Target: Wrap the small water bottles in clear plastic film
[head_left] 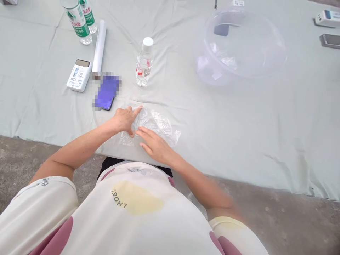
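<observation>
A crumpled clear plastic bag lies on the pale green cloth near the table's front edge. My left hand rests on the bag's left side, fingers stretched out, index finger pointing up along its edge. My right hand lies flat on the bag's lower part, fingers spread and pointing left. Neither hand grips anything. The fingertips of both hands nearly meet over the plastic.
A small clear water bottle stands just behind the bag. A phone, a white device and a white roll lie at the left, with two green-labelled bottles behind. A large clear bowl sits at the right.
</observation>
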Demonstrator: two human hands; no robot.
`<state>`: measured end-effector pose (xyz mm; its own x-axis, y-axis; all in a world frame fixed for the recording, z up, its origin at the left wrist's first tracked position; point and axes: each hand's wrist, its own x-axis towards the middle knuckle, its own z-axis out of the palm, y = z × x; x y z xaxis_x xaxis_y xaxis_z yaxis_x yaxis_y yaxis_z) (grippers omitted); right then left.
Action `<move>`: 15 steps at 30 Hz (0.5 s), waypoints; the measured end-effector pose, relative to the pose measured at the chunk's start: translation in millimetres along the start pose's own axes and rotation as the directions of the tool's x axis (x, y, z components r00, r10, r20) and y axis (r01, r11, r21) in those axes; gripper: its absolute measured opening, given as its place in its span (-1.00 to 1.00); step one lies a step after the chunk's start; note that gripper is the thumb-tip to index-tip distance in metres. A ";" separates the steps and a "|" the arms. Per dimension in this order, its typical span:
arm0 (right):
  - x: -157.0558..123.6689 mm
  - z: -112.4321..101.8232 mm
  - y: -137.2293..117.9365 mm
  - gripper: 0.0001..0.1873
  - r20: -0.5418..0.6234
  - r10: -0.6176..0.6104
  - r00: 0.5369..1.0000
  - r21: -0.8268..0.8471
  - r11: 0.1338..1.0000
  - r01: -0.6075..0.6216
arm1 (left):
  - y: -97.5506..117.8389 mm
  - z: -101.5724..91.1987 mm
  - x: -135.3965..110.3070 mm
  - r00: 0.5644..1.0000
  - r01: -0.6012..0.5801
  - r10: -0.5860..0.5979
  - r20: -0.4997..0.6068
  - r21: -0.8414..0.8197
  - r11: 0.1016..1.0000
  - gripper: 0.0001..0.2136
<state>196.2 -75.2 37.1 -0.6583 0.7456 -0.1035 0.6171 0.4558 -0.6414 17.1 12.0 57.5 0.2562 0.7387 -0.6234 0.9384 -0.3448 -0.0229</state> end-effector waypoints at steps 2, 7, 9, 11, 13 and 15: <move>8.1 -17.8 31.2 -0.48 -0.089 0.183 0.979 -0.072 0.979 -0.189 | -1.4 1.4 -0.1 1.000 0.002 -0.002 -0.004 -0.006 1.000 0.35; 6.1 -57.0 108.3 -0.44 -0.272 0.361 0.892 -0.262 0.864 -0.429 | -5.9 5.1 -0.1 1.000 0.017 -0.018 -0.018 -0.037 0.999 0.36; 1.5 -71.0 130.6 -0.47 -0.294 0.355 0.887 -0.271 0.859 -0.434 | -6.8 5.9 -0.3 0.999 0.021 -0.023 -0.030 -0.058 0.998 0.36; 0.2 -88.2 146.6 -0.52 -0.288 0.400 0.870 -0.263 0.841 -0.473 | -6.9 6.1 0.0 0.999 0.028 -0.031 -0.036 -0.079 0.996 0.37; 5.8 -107.8 155.8 -0.54 -0.305 0.527 0.793 -0.228 0.769 -0.598 | -6.6 5.6 1.2 0.999 0.036 -0.040 -0.034 -0.091 0.995 0.37; 20.8 -124.6 156.1 -0.50 -0.379 0.606 0.699 -0.165 0.699 -0.696 | -6.3 4.6 2.8 0.999 0.039 -0.041 -0.027 -0.092 0.995 0.37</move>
<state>332.5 72.1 29.6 0.0772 0.9819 -0.1731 0.9604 -0.1199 -0.2515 10.9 13.6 52.3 0.2232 0.7676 -0.6008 0.9650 -0.2610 0.0251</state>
